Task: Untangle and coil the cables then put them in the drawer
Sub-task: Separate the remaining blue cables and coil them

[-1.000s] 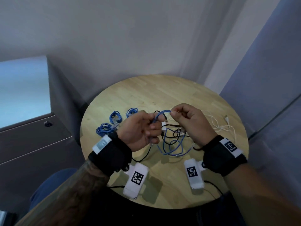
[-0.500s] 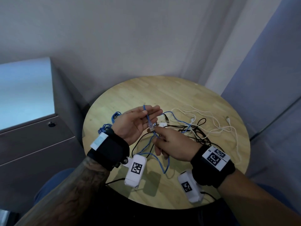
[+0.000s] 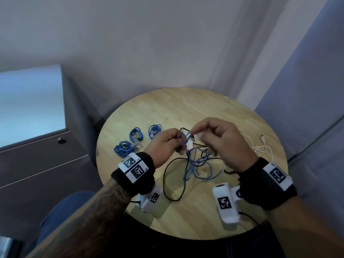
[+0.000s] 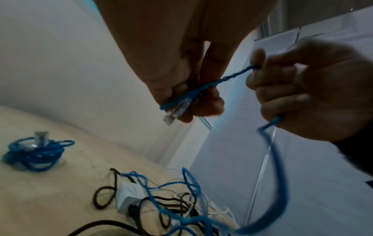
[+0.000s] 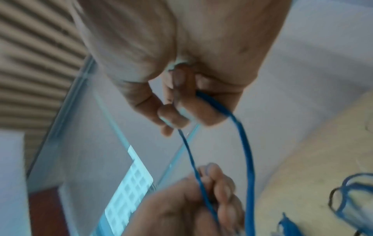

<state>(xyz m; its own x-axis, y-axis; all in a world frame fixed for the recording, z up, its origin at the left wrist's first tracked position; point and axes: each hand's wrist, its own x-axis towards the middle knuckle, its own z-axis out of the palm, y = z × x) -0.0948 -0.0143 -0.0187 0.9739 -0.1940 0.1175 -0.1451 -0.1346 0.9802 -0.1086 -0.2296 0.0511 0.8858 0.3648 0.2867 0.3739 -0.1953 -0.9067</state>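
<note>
Both hands are raised over the round wooden table [image 3: 167, 108] with a loose blue cable [image 3: 197, 164] strung between them. My left hand [image 3: 167, 144] pinches the cable just behind its clear plug [image 4: 177, 110]. My right hand [image 3: 217, 138] grips the same blue cable [image 5: 244, 143] a short way along, and the rest hangs down in a loop [image 4: 280, 183]. Below lies a tangle of black cable [image 3: 173, 174], white cable [image 3: 260, 146] and a white adapter [image 4: 129, 196]. Three coiled blue cables [image 3: 136, 135] lie at the table's left.
A grey drawer cabinet [image 3: 37, 164] with a round lock [image 3: 60, 140] stands left of the table, its drawers closed. Grey walls rise behind and to the right. The table's far half [image 3: 186, 105] is bare wood.
My right hand has come up from the table to meet the left. My left hand, flat-palmed half a second ago, now pinches the blue cable at its plug end.
</note>
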